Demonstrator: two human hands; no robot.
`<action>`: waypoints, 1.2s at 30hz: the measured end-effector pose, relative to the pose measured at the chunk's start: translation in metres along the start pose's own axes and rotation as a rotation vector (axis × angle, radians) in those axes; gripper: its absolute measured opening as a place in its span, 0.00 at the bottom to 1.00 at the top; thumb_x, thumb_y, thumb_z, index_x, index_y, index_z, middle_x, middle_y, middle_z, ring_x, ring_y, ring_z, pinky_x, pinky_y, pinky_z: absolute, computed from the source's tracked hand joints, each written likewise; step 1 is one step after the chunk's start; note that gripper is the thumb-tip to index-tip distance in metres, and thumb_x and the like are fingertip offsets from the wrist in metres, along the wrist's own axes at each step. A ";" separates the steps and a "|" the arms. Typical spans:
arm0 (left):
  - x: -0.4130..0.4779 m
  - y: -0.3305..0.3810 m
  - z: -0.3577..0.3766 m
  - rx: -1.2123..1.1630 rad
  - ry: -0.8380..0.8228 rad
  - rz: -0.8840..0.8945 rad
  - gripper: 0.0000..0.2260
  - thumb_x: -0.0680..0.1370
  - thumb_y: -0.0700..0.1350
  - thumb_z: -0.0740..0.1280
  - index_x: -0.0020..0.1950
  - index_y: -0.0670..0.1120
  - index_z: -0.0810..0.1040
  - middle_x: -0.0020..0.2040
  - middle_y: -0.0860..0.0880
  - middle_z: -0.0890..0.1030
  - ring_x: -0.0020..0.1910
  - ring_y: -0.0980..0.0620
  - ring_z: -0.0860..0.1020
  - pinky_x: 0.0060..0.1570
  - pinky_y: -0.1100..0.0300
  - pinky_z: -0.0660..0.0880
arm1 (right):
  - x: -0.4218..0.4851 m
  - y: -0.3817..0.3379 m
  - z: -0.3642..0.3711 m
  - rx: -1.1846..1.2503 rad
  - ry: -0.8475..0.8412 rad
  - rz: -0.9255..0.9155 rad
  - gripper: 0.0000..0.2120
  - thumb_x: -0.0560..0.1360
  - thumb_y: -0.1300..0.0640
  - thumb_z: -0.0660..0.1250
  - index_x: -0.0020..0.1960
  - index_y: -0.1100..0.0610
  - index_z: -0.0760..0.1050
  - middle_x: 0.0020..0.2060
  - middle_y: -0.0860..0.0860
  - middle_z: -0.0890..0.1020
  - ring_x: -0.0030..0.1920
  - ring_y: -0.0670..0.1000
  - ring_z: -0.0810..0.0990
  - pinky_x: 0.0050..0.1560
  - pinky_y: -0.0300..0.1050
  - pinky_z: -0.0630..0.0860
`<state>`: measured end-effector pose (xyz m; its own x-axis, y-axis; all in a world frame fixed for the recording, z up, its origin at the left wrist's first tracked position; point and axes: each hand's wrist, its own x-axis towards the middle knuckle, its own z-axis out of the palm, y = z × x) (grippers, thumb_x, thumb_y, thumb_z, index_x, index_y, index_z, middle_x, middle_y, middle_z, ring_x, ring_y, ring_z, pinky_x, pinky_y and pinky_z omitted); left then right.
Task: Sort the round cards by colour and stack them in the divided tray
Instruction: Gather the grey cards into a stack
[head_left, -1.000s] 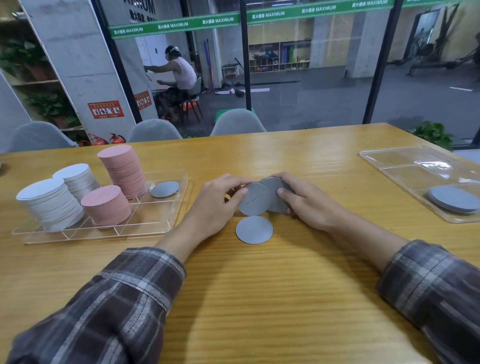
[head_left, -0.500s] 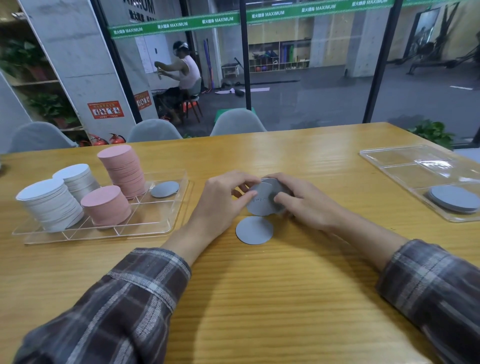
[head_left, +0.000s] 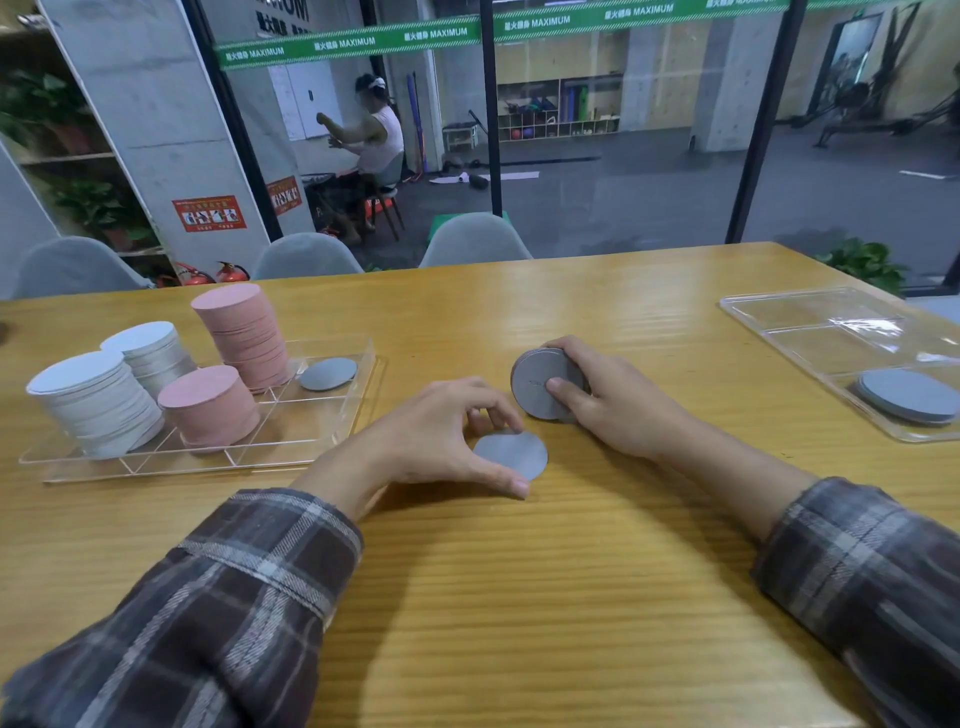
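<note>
Right hand (head_left: 613, 400) clamps a stack of grey cards (head_left: 537, 382) stood on edge at centre frame. Left hand (head_left: 441, 431), thumb and fingers curled round a single grey card (head_left: 511, 454), which lies flat on the table (head_left: 519, 597) just below the stack. Divided tray (head_left: 322, 415), at left, holds white stacks (head_left: 96, 405), pink stacks (head_left: 241, 332) and one loose grey card (head_left: 328, 373). Second tray (head_left: 810, 332), right edge, holds a low grey pile (head_left: 909, 395).
</note>
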<state>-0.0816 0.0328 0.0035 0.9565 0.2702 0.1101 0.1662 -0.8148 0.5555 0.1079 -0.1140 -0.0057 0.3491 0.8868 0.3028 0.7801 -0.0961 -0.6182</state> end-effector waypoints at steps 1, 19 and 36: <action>0.000 0.000 0.000 -0.002 -0.001 0.005 0.22 0.62 0.62 0.84 0.52 0.60 0.84 0.53 0.60 0.80 0.50 0.58 0.77 0.47 0.67 0.73 | 0.000 -0.001 0.000 0.002 0.002 -0.003 0.14 0.84 0.55 0.62 0.69 0.51 0.69 0.57 0.51 0.80 0.56 0.53 0.77 0.53 0.46 0.71; 0.003 -0.007 -0.011 -0.059 0.447 0.099 0.04 0.81 0.42 0.72 0.48 0.47 0.87 0.31 0.53 0.82 0.29 0.56 0.80 0.36 0.63 0.77 | -0.003 -0.004 -0.002 0.113 -0.024 0.027 0.14 0.84 0.59 0.58 0.68 0.49 0.72 0.56 0.49 0.82 0.54 0.50 0.79 0.45 0.31 0.73; 0.014 0.004 0.011 -0.054 0.604 0.171 0.09 0.74 0.40 0.79 0.53 0.47 0.87 0.42 0.53 0.84 0.41 0.55 0.83 0.44 0.64 0.81 | -0.005 -0.013 0.003 0.012 -0.089 -0.042 0.19 0.81 0.55 0.64 0.71 0.45 0.68 0.57 0.44 0.80 0.51 0.42 0.77 0.49 0.36 0.69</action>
<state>-0.0645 0.0280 -0.0018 0.6616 0.3936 0.6383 -0.0043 -0.8492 0.5281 0.0948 -0.1163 -0.0015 0.2681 0.9267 0.2633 0.7864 -0.0527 -0.6154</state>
